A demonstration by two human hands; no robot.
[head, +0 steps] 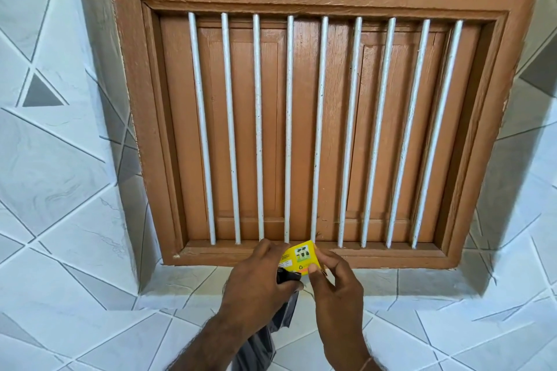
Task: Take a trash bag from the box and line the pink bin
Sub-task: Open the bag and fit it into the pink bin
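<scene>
Gripping a small yellow cardboard box [302, 256] between them, the left hand [256, 283] and right hand [336, 289] meet; the left also clutches a dark grey plastic trash bag [271, 328] hanging below it. Beyond both hands stands a brown wooden shutter with white bars [316, 117].

Bare forearms — thin bracelet [366, 364], right wrist

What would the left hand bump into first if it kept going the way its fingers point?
Probably the yellow box: the left hand points up and right, its fingertips already at the box's left side.
</scene>
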